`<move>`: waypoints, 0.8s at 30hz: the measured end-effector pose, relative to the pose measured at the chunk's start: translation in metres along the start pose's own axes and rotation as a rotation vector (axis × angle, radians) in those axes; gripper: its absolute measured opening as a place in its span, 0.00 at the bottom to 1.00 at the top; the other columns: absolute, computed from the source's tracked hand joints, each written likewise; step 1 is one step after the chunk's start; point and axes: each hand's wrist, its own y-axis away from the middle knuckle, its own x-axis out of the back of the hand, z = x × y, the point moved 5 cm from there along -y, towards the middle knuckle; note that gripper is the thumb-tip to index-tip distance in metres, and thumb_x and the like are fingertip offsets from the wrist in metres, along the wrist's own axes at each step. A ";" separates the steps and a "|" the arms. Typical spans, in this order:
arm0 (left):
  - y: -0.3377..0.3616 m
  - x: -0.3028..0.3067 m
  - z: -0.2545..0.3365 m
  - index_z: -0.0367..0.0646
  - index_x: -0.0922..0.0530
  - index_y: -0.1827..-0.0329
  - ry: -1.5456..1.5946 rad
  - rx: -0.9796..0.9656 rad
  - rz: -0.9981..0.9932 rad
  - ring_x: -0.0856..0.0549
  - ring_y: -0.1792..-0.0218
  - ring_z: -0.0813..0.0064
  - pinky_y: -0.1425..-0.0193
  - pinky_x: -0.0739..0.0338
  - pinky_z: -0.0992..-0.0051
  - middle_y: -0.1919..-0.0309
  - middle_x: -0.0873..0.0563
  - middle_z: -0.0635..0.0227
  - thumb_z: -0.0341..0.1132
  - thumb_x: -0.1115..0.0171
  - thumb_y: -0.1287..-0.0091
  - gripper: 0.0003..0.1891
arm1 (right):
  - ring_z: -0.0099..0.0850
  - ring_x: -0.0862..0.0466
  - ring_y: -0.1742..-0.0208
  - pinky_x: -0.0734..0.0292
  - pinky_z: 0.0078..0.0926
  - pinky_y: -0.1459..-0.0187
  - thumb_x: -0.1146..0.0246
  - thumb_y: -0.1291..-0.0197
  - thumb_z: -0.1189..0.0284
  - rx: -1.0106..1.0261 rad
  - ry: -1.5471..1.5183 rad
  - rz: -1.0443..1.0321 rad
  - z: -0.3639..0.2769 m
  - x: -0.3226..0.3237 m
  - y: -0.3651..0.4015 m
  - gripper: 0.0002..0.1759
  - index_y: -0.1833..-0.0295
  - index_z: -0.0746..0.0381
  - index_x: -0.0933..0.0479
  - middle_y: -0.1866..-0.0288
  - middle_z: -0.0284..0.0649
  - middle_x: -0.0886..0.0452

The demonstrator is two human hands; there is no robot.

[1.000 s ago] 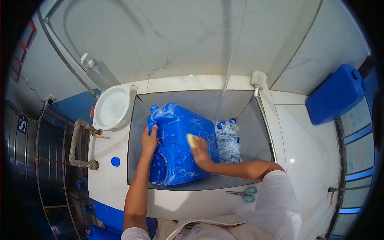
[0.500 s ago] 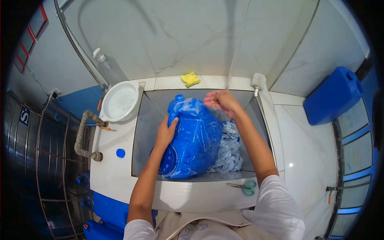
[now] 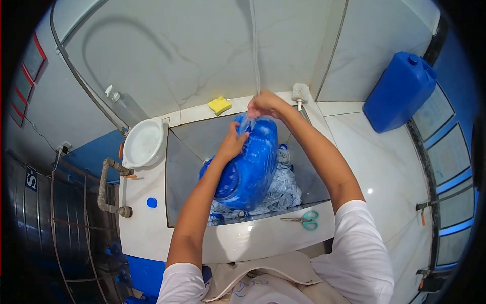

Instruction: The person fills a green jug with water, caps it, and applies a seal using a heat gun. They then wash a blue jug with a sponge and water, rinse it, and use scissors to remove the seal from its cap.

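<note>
A large, wet blue plastic jug (image 3: 248, 167) lies tilted in the grey sink (image 3: 185, 144), with suds on its sides. My left hand (image 3: 233, 144) is closed around its handle near the neck. At the jug's far end, my right hand (image 3: 266, 105) has its fingers curled around the lower end of a clear hose (image 3: 255, 50) that hangs from above. Water splashes between the two hands, over the neck of the jug, and hides the opening. Beneath and beside the jug lies a heap of pale, wet strips (image 3: 283, 187).
Scissors (image 3: 306, 220) lie on the front ledge, a blue cap (image 3: 152, 202) and white basin (image 3: 144, 142) on the left. A yellow sponge (image 3: 219, 105) and a white brush (image 3: 300, 92) sit on the back ledge. Another blue jug (image 3: 400, 91) stands right. Pipes (image 3: 109, 187) rise at left.
My right hand has moved from open beside the jug to curled around the hose over its neck. The jug has turned and shifted toward the back; more pale strips show. The view has shifted.
</note>
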 end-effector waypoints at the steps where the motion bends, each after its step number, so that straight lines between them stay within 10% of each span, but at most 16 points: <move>1: -0.004 -0.002 -0.002 0.44 0.40 0.35 0.073 0.113 0.053 0.17 0.70 0.69 0.71 0.22 0.69 0.64 0.21 0.51 0.37 0.45 0.32 0.24 | 0.35 0.16 0.74 0.14 0.28 0.67 0.45 0.44 0.81 0.022 -0.032 0.059 -0.003 0.005 -0.001 0.06 0.65 0.73 0.24 0.72 0.46 0.20; 5: -0.004 -0.003 -0.001 0.45 0.44 0.36 0.373 0.206 0.239 0.21 0.74 0.75 0.72 0.22 0.73 0.65 0.23 0.61 0.35 0.46 0.30 0.23 | 0.33 0.18 0.77 0.15 0.27 0.68 0.46 0.43 0.80 0.054 -0.098 0.072 -0.008 0.000 0.008 0.06 0.67 0.70 0.24 0.72 0.45 0.21; 8: 0.012 0.013 0.018 0.43 0.29 0.42 -0.918 -0.193 0.310 0.21 0.62 0.60 0.62 0.25 0.58 0.61 0.23 0.51 0.43 0.49 0.31 0.19 | 0.31 0.20 0.77 0.18 0.25 0.72 0.47 0.42 0.78 0.096 -0.014 0.103 -0.013 0.005 0.005 0.07 0.69 0.68 0.25 0.73 0.44 0.21; 13: 0.019 0.027 0.026 0.42 0.17 0.64 -1.084 -0.563 0.467 0.20 0.60 0.58 0.61 0.28 0.57 0.64 0.18 0.57 0.50 0.50 0.31 0.21 | 0.31 0.20 0.77 0.19 0.24 0.73 0.48 0.42 0.79 0.071 -0.012 0.061 -0.011 0.006 0.000 0.07 0.69 0.68 0.25 0.72 0.44 0.21; 19: 0.029 0.040 -0.005 0.36 0.19 0.64 -0.638 -0.097 -0.017 0.16 0.73 0.54 0.66 0.24 0.57 0.78 0.17 0.53 0.57 0.42 0.37 0.27 | 0.35 0.17 0.74 0.15 0.28 0.67 0.49 0.41 0.80 0.045 -0.067 0.088 -0.013 0.011 0.003 0.08 0.66 0.72 0.24 0.70 0.47 0.20; 24: 0.059 0.050 -0.036 0.34 0.22 0.68 -0.338 0.087 0.087 0.17 0.79 0.61 0.71 0.23 0.63 0.80 0.17 0.55 0.55 0.38 0.40 0.25 | 0.36 0.15 0.71 0.14 0.29 0.65 0.47 0.42 0.80 0.067 0.018 0.057 -0.021 0.014 0.004 0.08 0.65 0.74 0.25 0.70 0.48 0.20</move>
